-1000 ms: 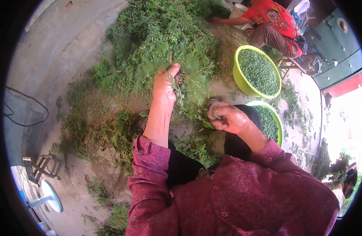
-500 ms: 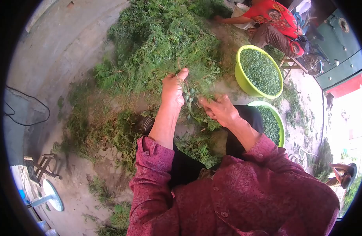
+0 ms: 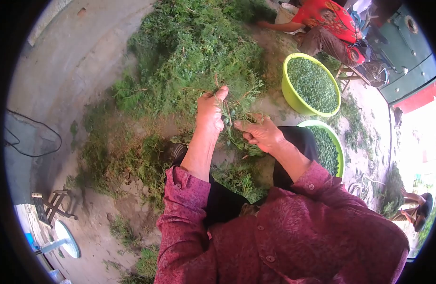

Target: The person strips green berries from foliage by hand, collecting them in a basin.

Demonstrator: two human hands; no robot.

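My left hand (image 3: 211, 110) is closed around the stem of a leafy evergreen branch (image 3: 244, 97), which fans out above and to the right of the fist. Small, pale green round cones seem to hang among its feathery leaves. At the lower side of the branch, my right hand (image 3: 261, 133) has its fingers curled in a pinch on the greenery; anything inside the fingers is hidden. Directly beyond both hands rises a big heap of cut evergreen branches (image 3: 189, 52).
To the right stand a yellow-green tub (image 3: 288, 92) and a lighter green tub (image 3: 341, 156), both full of small green cones. A person in a red top (image 3: 329, 19) sits at upper right. Loose sprigs (image 3: 137, 163) litter the ground; a small stool (image 3: 57, 206) stands at left.
My right hand has shifted slightly left, closer to my left hand and the branch. The left hand keeps its hold nearly in place.
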